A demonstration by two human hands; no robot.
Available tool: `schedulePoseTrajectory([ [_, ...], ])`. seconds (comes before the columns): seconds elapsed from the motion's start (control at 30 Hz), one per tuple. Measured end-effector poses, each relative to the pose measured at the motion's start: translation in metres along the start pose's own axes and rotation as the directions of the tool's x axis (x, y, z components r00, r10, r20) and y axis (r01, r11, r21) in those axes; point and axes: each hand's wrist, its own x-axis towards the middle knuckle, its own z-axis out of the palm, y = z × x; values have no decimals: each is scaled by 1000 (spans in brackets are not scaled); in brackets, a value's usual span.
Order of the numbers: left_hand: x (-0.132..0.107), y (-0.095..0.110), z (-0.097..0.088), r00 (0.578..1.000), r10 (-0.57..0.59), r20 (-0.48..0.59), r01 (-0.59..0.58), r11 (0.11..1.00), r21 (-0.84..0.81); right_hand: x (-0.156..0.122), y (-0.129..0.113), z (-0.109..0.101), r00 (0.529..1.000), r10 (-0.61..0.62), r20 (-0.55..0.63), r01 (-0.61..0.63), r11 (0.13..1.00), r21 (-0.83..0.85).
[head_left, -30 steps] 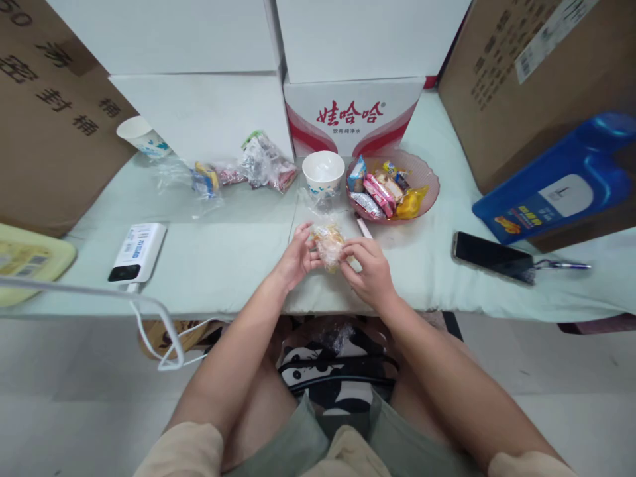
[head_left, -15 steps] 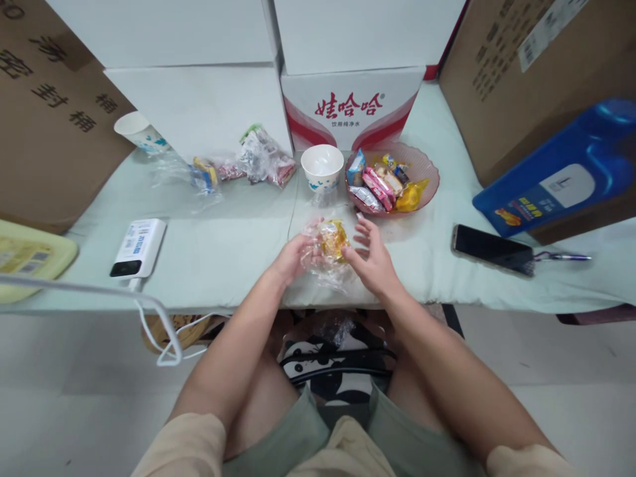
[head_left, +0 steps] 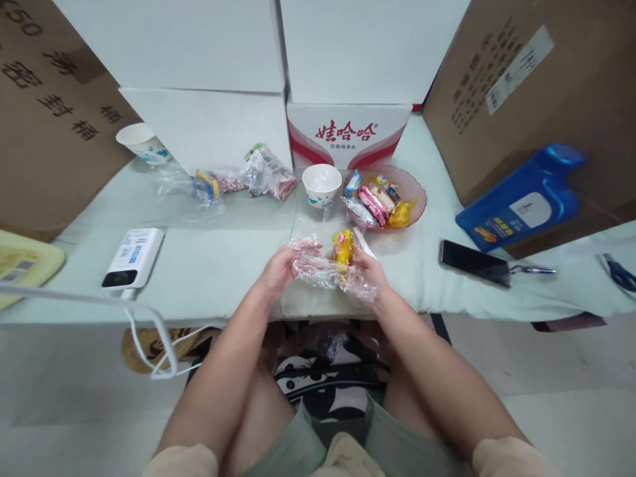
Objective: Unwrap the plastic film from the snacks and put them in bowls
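My left hand (head_left: 281, 270) is closed on one side of a clear plastic bag (head_left: 318, 273), its fingers behind or inside the crinkled film. My right hand (head_left: 371, 273) grips a small yellow-wrapped snack (head_left: 343, 248), with the bag's other side bunched against its palm. The snack stands roughly upright between the hands, nearer the right one. A thin white strip (head_left: 365, 245) shows beside the right fingers; its kind is unclear. Just beyond, a pink glass bowl (head_left: 420, 199) holds several wrapped snacks, and a white paper cup (head_left: 322, 185) stands to its left.
Bagged snacks (head_left: 268, 173) and another paper cup (head_left: 142, 142) lie left of the bowl. A white power bank (head_left: 134, 258) with a cable is at left. On the right are a phone (head_left: 474, 263) and a blue bottle (head_left: 521, 202). White and brown cartons (head_left: 517, 99) wall the back.
The yellow snack has turned upright and shifted into my right hand, which has closed. The plastic bag is now stretched between both hands. The view has tilted slightly.
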Motion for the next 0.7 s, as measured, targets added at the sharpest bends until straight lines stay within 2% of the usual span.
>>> schedulePoseTrajectory([
  [0.13,-9,13,3,993,5,118,1,999,-53,-1,4,9,991,103,81,-109,992,67],
  [0.23,-15,22,-3,980,15,198,7,994,-111,1,10,14,991,121,61,-123,992,36],
  [0.33,-18,28,-20,983,20,182,7,990,-142,-2,8,13,990,132,48,-138,980,145],
  [0.43,-17,27,-41,995,12,95,2,989,-148,-11,1,12,973,213,86,-228,939,255],
  [0.5,-16,26,-53,996,62,71,-45,974,-221,-16,2,13,950,285,128,-311,903,296],
  [0.53,-16,26,-59,988,114,102,-80,955,-285,-18,5,15,938,308,159,-345,881,324],
  [0.57,-15,26,-64,971,185,152,-119,923,-365,-18,9,16,929,313,196,-365,859,358],
  [0.63,-13,28,-71,899,353,258,-170,826,-538,-19,17,19,923,281,261,-371,827,421],
  [0.7,-13,31,-75,828,476,296,-183,728,-661,-21,18,17,931,228,286,-337,841,423],
])
